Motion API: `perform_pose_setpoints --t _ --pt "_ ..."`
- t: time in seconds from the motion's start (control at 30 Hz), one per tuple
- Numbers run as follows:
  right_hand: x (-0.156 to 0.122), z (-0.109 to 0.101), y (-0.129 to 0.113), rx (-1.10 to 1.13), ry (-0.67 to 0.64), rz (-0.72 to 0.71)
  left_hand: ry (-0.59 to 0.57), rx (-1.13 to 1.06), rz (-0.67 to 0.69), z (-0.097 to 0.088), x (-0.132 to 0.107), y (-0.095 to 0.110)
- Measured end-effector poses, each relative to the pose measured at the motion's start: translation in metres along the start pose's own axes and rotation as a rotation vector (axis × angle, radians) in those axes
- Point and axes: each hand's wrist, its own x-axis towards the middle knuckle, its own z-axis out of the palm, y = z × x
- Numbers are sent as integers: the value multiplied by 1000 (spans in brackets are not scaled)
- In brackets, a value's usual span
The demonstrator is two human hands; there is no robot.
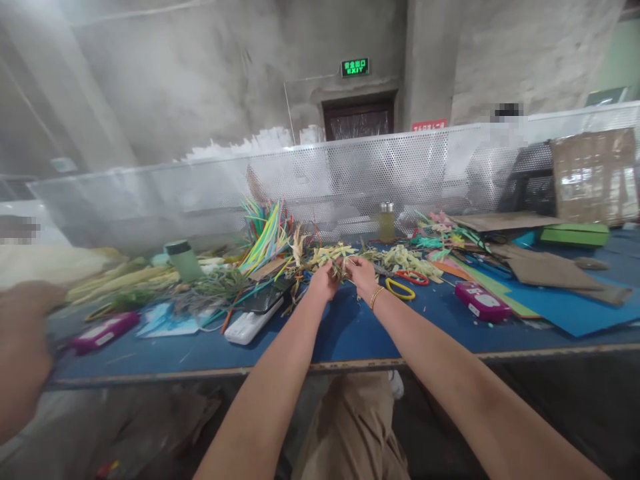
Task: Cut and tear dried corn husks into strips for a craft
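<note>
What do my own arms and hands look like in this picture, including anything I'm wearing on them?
Your left hand and right hand are gloveless. A thin, gold-coloured bracelet circles your right wrist; none shows on the left. Both forearms are bare, with no sleeves in view. Finer details are too small to tell.

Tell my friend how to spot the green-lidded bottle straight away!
Find the blue table and the person's left hand over it. Look left, past the bundle of colourful strips, to the bottle. Its dark green lid sets it apart from the silver-lidded bottle near the perforated screen.
</note>
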Motion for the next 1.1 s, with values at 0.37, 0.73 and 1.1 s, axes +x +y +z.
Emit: perform_pose_setpoints --t 0.37,0.73,1.1 --pt "-5 2 -1 -73 -101 72 145 -66 75 -1 0 6" --pt "-8 2 -3 -86 -126 77 101 40 -66 -4 2 0" --pt "-1 -2 -15 -30 34 108 138 111 -41 1 -8 11"
